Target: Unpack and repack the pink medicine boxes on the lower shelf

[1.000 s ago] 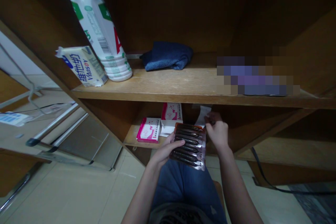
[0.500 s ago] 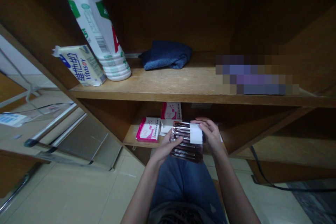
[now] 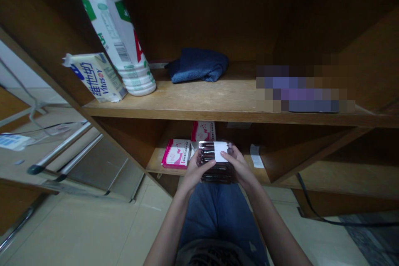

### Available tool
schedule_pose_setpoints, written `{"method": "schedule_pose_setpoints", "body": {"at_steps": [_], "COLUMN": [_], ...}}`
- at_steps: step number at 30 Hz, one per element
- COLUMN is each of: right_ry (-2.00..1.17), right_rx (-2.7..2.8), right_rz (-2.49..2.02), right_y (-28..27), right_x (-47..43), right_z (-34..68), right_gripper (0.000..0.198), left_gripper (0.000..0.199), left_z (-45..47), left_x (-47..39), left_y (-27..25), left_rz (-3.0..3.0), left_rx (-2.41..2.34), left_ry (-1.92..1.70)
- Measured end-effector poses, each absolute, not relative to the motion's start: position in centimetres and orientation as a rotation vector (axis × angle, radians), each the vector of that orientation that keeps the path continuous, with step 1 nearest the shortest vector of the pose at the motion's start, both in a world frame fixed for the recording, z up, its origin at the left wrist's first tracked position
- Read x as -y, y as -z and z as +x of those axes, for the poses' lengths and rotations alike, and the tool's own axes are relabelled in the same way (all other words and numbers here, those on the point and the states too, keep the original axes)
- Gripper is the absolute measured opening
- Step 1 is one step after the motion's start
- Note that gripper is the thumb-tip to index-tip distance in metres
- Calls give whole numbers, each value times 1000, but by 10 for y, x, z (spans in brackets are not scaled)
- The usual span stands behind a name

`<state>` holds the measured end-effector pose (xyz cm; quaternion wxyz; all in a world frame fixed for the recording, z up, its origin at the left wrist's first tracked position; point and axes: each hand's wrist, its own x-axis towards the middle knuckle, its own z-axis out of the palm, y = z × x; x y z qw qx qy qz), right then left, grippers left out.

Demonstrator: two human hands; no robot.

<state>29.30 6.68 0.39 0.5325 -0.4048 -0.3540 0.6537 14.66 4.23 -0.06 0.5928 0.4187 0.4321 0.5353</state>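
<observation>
Between my hands is a clear-wrapped pack of dark brown vials [image 3: 215, 168], lying in a row under a white paper label [image 3: 220, 152]. My left hand [image 3: 196, 171] grips its left side, the thumb lying across the vials. On the right side my right hand [image 3: 239, 164] is closed round the pack, with its thumb on the white label. The fingers under the pack are hidden. Just behind, on the lower shelf, stand a pink and white box [image 3: 177, 153] and a second pink and white box [image 3: 203, 131], which the pack and hand partly cover.
On the upper shelf [image 3: 199, 102] stand a tall white bottle [image 3: 115, 33], a Vitasoy carton [image 3: 95, 77] and a folded blue cloth [image 3: 198, 66]. A pixelated patch covers something at its right. A white paper slip [image 3: 256, 156] lies on the lower shelf. A black cable [image 3: 324, 220] runs at right.
The pack has shifted slightly left and up and turned more level. My right hand has moved left, its thumb now on the label, and the paper slip behind has come into view.
</observation>
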Motion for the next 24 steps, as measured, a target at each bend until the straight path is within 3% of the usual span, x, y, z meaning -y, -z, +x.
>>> {"method": "schedule_pose_setpoints", "body": {"at_steps": [5,16,24], "right_ry": [-1755,-1796,-1993], "right_rx": [737,801,853], "right_rz": [-1079,-1109,-1089], "right_y": [7,16,14], "right_x": [-55,-54,-60], "right_z": [285,288,286], "right_gripper": [32,26,24], "left_gripper": [56,57,38], "left_z": [140,99,83], "left_x": [-44,-48,-97], "left_y": [5,-14,16], "left_rz": [1084,1876,1989], "left_rx": [-1092,-1591,-1658], "left_ry": [-1230,-807,-1152]}}
